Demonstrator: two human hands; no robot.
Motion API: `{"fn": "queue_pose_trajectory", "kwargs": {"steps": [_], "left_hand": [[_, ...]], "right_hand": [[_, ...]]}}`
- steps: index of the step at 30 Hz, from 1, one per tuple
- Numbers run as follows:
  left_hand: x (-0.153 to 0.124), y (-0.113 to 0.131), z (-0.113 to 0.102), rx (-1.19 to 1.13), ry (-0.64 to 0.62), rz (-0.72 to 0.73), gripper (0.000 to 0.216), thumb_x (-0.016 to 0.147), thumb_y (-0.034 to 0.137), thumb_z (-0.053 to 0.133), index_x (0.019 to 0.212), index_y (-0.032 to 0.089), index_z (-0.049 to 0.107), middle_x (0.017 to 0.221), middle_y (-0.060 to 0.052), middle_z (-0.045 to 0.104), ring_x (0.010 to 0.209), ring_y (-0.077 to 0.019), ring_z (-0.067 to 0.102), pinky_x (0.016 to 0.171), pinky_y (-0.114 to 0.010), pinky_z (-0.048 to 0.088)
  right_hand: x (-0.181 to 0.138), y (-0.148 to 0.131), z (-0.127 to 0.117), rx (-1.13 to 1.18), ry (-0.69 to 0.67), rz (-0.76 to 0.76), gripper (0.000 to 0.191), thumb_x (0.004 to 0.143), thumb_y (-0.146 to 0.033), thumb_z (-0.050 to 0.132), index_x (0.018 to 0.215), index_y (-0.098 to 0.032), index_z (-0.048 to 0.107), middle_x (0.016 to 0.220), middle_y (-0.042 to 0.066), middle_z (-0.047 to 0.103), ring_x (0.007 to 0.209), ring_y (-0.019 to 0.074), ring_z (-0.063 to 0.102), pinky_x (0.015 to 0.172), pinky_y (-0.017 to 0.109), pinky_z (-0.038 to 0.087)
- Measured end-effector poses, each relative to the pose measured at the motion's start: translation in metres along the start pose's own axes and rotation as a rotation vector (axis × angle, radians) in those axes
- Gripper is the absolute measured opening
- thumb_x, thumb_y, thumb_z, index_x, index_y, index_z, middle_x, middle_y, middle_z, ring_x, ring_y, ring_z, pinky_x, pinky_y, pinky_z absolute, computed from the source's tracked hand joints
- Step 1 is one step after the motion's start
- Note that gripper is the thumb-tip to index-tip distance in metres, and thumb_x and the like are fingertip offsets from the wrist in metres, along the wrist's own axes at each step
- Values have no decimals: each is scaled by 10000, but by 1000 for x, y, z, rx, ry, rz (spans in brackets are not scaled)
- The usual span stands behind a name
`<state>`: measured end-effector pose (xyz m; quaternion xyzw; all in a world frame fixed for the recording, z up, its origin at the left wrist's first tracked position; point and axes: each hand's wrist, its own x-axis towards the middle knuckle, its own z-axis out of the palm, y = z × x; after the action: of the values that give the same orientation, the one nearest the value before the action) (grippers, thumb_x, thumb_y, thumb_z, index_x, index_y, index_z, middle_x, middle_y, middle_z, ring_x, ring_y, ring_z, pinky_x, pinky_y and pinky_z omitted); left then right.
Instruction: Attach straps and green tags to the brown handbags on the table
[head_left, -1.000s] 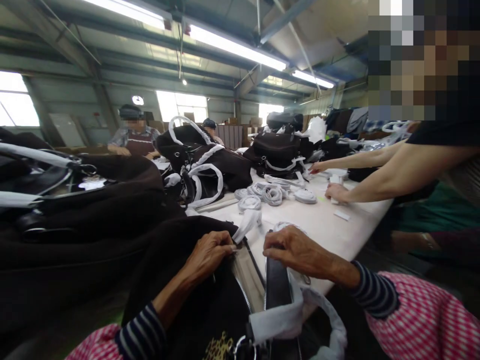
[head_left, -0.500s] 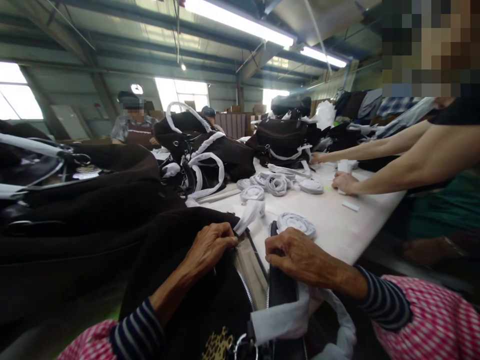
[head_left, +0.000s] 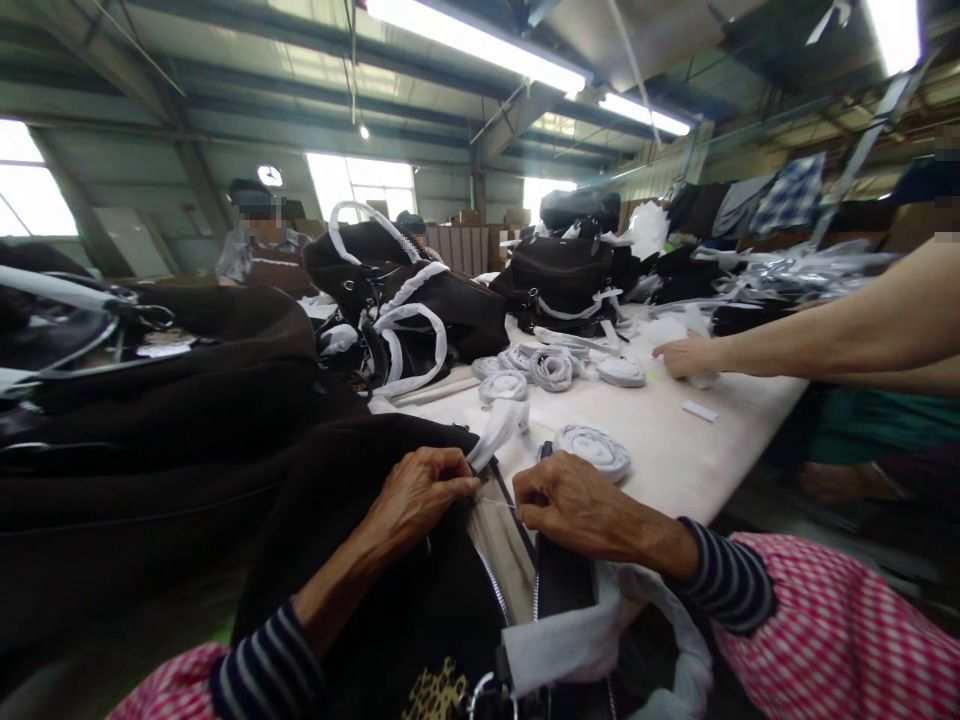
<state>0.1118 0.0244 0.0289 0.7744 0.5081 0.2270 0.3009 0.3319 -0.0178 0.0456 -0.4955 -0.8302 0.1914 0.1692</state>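
The bag (head_left: 390,570) lies at the near edge of the counter (head_left: 675,440), against the person's lap, with its zipper (head_left: 489,580) open between the two hands. The left hand (head_left: 424,490) has its grip clamped on the bag's edge left of the zipper. The right hand (head_left: 574,505) has its grip pinched together at the opposite edge, on something too small to tell, near a strap roll (head_left: 596,448).
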Motion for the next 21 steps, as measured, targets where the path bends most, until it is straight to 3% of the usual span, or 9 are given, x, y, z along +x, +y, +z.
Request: {"fn": "queue_pose_trajectory", "kwargs": {"steps": [5,10,14,17,21], "left_hand": [[-2,-2,-1,1,-65,75,255,847,396,614,830,208,785,748,-7,689,765,-213,615,677,-272,399],[-3,-3,-4,-69,-138,158,228,749,216,616,893,204,792,896,-23,750,887,-237,663,782,-284,447],[-3,-3,-3,-109,-99,181,230,741,189,603,904,181,765,860,-26,735,856,-226,657,789,-294,454],[-3,-2,-1,-228,-50,212,162,772,192,617,899,167,714,845,-18,713,817,-199,642,740,-273,454],[-5,0,1,-323,41,245,65,818,214,649,854,162,660,836,-3,666,798,-166,597,727,-252,450]], "right_hand": [[7,10,5,71,-1,5,180,764,-129,603,596,-171,554,541,-59,426,536,96,418,558,249,276],[8,14,4,54,-1,-32,157,802,-142,617,647,-168,613,576,-55,476,570,98,457,583,246,286],[10,11,4,148,28,-53,80,817,-140,631,819,-173,704,632,-40,543,626,120,498,614,236,329],[15,9,10,331,34,-85,202,843,-160,608,1020,-176,705,695,-29,604,640,133,533,610,228,369],[25,6,26,581,-30,-90,176,798,-136,601,958,-159,671,666,-33,607,605,127,544,555,214,375]]}}
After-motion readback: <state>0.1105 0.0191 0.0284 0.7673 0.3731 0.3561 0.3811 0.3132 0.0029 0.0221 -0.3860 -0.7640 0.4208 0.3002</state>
